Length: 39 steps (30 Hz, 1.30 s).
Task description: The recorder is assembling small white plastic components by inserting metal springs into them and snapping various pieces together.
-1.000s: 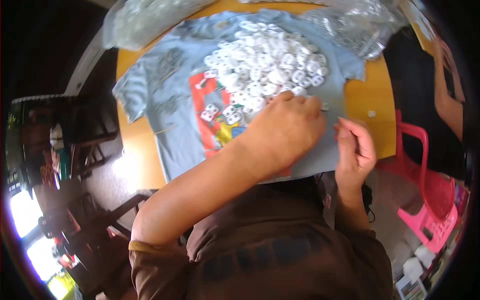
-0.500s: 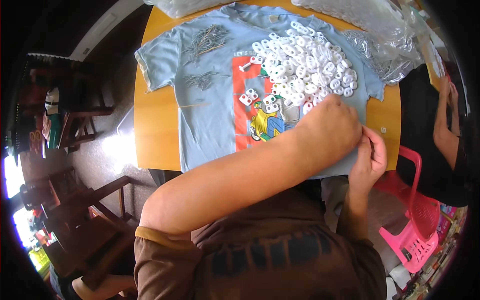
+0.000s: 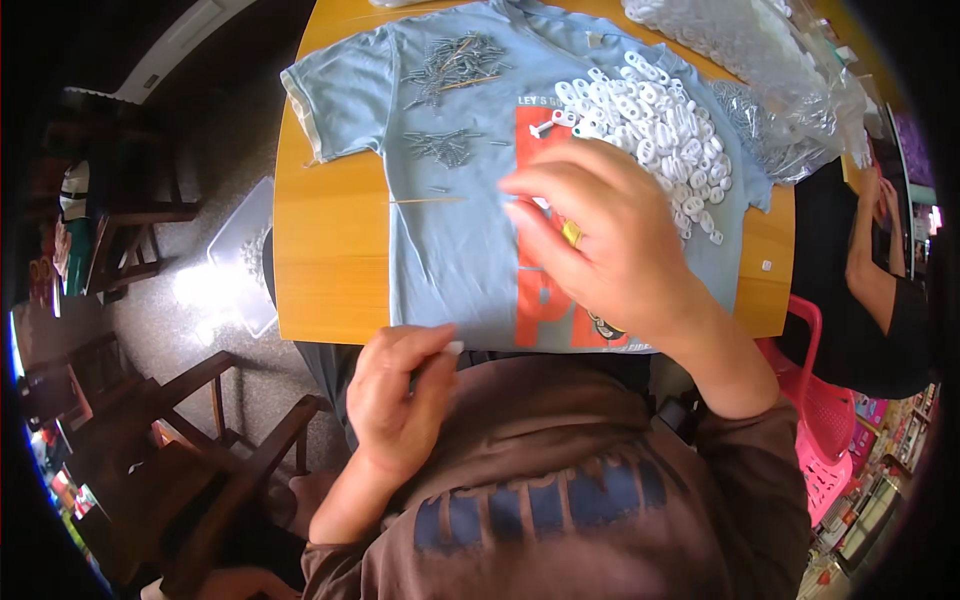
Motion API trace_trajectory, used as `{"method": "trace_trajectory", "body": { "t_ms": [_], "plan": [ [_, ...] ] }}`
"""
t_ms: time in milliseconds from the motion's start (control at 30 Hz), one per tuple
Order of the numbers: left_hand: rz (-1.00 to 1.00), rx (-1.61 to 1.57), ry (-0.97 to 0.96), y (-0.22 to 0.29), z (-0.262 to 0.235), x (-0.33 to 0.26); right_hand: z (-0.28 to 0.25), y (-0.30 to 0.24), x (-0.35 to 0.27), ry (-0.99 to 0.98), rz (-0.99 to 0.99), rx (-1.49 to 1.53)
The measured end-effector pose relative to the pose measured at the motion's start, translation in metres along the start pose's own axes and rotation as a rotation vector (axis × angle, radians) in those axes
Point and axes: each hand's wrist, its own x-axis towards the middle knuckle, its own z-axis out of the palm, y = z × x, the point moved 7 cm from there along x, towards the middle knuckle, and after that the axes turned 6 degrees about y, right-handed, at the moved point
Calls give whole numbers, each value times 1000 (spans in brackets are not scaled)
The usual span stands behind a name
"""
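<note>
In my left hand (image 3: 395, 400), low in front of my body near the table edge, a small white plastic piece (image 3: 456, 348) is pinched between thumb and fingertips. My right hand (image 3: 620, 240) hangs over the printed front of a light blue T-shirt (image 3: 450, 280). Its thumb and forefinger curve toward each other with a narrow gap, and nothing shows between them. To its right lies a heap of white two-holed plastic pieces (image 3: 660, 130), partly covered by the hand. Small grey metal pins (image 3: 440, 148) lie left of its fingertips, below a larger pile of them (image 3: 455, 68).
A thin wooden stick (image 3: 428, 201) crosses the shirt's left side. Clear plastic bags (image 3: 730, 40) lie at the table's far right. One white piece (image 3: 767, 265) sits on the bare wood. A pink chair (image 3: 825, 420) stands right, near another person's arm (image 3: 868, 260).
My left hand has drawn back from the white heap to the lower left with a white piece. My right hand has risen from the table's right edge and swung left over the shirt.
</note>
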Motion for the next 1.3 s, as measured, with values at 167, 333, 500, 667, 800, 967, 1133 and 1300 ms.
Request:
{"method": "trace_trajectory", "body": {
  "t_ms": [167,333,500,667,800,967,1133,1300],
  "plan": [
    [-238,-376,114,-26,-19,-11,55,1,24,-209,30,-111],
    [-254,-452,80,-35,-20,-9,66,2,33,-295,78,-175],
    [-202,-462,65,-38,-20,-6,73,-9,33,-346,-89,-321],
    [-183,-485,42,-36,-20,-6,79,-33,28,-371,-329,-556],
    [-194,-466,37,-35,-19,-6,84,-33,28,-333,-394,-588],
    [-442,-851,54,-44,-20,-11,51,-31,42,-201,-179,-310],
    [-499,-1055,64,-38,-19,-11,25,-19,3,-177,521,412],
    [-521,-1057,-12,-24,-5,-12,19,-27,-39,-175,700,836]
  ]
}}
